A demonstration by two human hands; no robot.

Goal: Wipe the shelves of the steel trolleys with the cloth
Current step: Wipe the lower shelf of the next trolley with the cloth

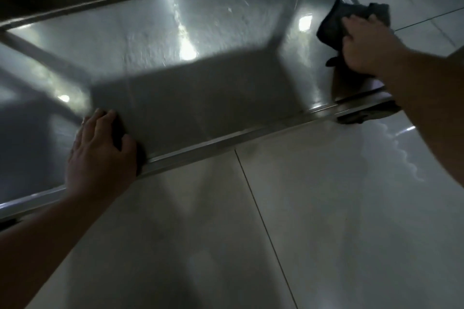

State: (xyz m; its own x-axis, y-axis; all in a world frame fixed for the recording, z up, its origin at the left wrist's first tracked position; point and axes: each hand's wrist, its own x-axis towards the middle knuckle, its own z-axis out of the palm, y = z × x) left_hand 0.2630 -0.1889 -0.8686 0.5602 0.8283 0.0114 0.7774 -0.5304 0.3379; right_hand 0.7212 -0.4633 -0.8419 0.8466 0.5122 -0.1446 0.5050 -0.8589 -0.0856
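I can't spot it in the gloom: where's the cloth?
In the head view, the dark cloth lies under the right hand, pressed against the steel shelf at its right end.

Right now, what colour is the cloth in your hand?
Dark grey, nearly black. The cloth shows best in the head view, under the right hand.
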